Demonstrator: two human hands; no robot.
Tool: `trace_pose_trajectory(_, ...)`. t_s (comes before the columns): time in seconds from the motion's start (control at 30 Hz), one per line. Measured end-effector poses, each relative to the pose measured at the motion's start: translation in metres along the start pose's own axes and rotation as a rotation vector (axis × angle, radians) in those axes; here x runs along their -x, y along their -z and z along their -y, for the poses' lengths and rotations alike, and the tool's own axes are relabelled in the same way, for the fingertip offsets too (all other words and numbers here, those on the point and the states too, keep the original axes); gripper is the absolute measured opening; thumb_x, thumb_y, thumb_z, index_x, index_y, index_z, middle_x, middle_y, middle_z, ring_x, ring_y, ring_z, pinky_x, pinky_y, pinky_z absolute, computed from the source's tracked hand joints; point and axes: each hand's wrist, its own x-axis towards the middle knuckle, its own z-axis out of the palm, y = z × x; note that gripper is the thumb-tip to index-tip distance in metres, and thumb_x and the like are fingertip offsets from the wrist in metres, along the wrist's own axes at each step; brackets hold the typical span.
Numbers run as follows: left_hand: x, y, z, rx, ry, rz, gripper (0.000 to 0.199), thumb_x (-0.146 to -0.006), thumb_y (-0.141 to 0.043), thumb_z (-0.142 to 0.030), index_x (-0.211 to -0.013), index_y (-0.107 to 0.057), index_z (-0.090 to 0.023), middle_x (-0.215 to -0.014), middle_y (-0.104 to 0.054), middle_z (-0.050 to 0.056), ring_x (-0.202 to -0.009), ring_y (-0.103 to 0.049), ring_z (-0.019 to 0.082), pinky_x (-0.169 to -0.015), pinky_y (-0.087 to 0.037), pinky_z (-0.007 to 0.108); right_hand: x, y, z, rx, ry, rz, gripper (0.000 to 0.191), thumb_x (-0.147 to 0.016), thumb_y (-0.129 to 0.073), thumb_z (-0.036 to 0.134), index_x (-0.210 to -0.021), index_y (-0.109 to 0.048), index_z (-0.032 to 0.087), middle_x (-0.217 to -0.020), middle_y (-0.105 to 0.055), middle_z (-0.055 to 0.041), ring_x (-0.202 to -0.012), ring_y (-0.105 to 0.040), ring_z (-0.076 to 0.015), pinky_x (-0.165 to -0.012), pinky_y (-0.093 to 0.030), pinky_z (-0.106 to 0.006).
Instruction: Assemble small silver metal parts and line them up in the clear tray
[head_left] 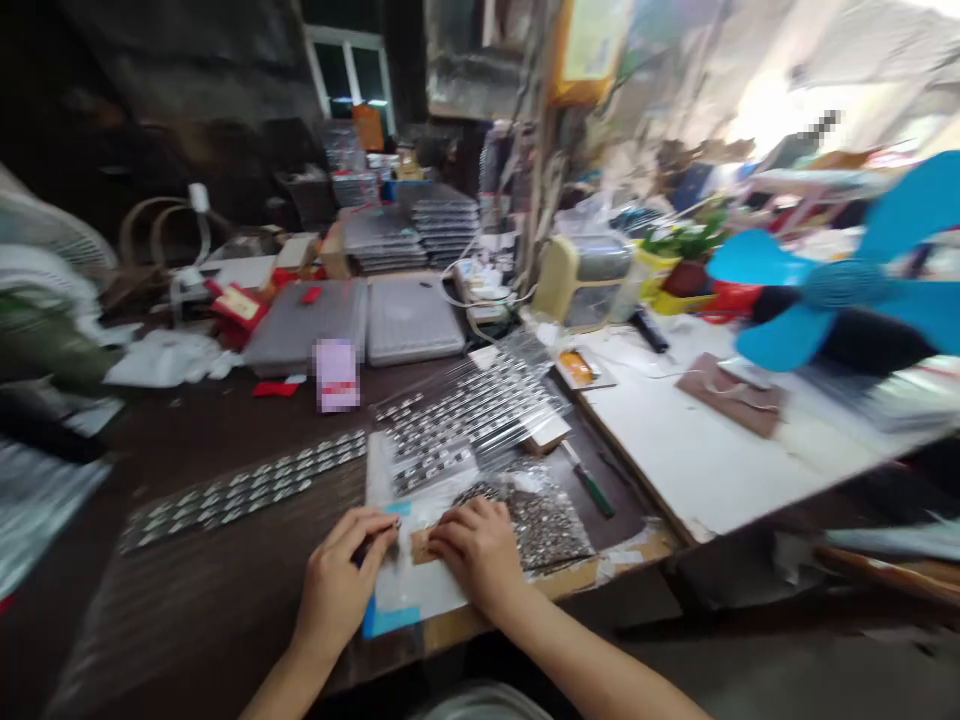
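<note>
The little studs [457, 425] are shiny metal, and they lie under a clear, glossy plastic sheet [517, 375]. The bag [525, 525] of metal bits is clear plastic too. The table [225, 480] looks like dark, smooth wood. The card [480, 625] is rough brown paper. The fan blades [780, 310] are smooth blue plastic.

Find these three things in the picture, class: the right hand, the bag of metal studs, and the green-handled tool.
Right hand [476, 550]: head view, back of the hand.
Bag of metal studs [544, 530]: head view, middle of the bag.
Green-handled tool [592, 492]: head view, the handle.
</note>
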Motion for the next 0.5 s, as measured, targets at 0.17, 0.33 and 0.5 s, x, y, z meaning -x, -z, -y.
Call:
trace_pose_trajectory(0.17, -0.018, 0.044, 0.028, -0.068, 0.103, -0.093, 0.011, -0.085, -0.059, -0.024, -0.089, -0.068, -0.020, -0.090, -0.069, 0.004, -0.085, -0.065, 0.016, -0.076, -0.051, 0.027, -0.006, -0.001, -0.005, -0.066, 0.033, 0.017, 0.015, -0.088, -0.058, 0.033, -0.085, -0.072, 0.030, -0.086, -0.071, 0.0015, -0.080, -0.051, -0.0138, -0.072, -0.027, -0.032)
trace_pose_trajectory(0.33, -0.048, 0.073, 0.066, -0.211, 0.170, -0.207, 0.009, -0.083, -0.062, -0.024, -0.085, -0.069, -0.019, -0.087, -0.069, 0.004, -0.079, -0.063, 0.015, -0.072, -0.049, 0.027, -0.011, -0.002, -0.003, -0.015, 0.101, 0.041, 0.017, -0.088, -0.057, 0.034, -0.085, -0.073, 0.033, -0.083, -0.070, 0.0024, -0.079, -0.050, -0.0142, -0.070, -0.027, -0.031)
trace_pose_trajectory(0.5, -0.069, 0.053, 0.076, -0.360, 0.069, 0.010, 0.010, -0.084, -0.062, -0.025, -0.081, -0.071, -0.020, -0.087, -0.070, 0.004, -0.088, -0.062, 0.019, -0.084, -0.046, 0.032, -0.008, 0.006, -0.001, 0.075, 0.097, 0.062, 0.014, -0.086, -0.060, 0.034, -0.095, -0.071, 0.033, -0.092, -0.069, 0.0018, -0.085, -0.051, -0.0156, -0.073, -0.029, -0.031)
